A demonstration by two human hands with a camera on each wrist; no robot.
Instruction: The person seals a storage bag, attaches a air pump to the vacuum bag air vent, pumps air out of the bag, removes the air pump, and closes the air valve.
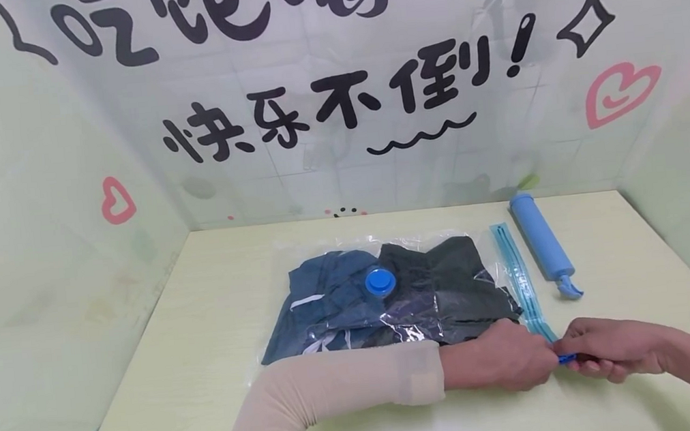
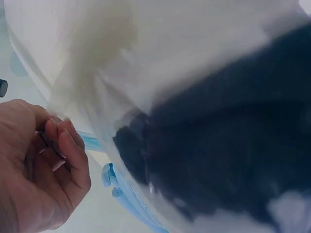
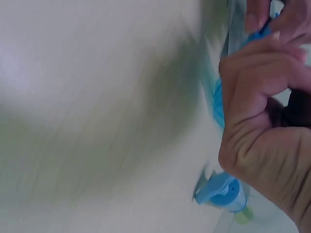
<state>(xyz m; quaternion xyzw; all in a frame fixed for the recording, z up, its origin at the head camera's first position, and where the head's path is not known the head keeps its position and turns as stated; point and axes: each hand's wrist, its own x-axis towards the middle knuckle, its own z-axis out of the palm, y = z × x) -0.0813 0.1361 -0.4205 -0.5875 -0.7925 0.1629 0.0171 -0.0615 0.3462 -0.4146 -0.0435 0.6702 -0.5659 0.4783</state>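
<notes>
A clear vacuum storage bag (image 1: 413,333) lies flat with dark blue and black clothes inside. A round blue valve (image 1: 380,281) sits near its middle, and a light-blue zip strip (image 1: 518,275) runs down its right end. My left hand (image 1: 505,359) pinches the bag's near right corner at the end of that strip; its curled fingers show in the left wrist view (image 2: 48,165). Close beside it, my right hand (image 1: 621,349) pinches a small blue zip slider (image 1: 567,359) at the strip's near end. Fingers partly hide the slider.
A blue hand pump (image 1: 540,236) lies to the right of the bag, its handle toward me. A printed curtain (image 1: 329,176) stands behind the pale table (image 1: 205,310), with walls at both sides.
</notes>
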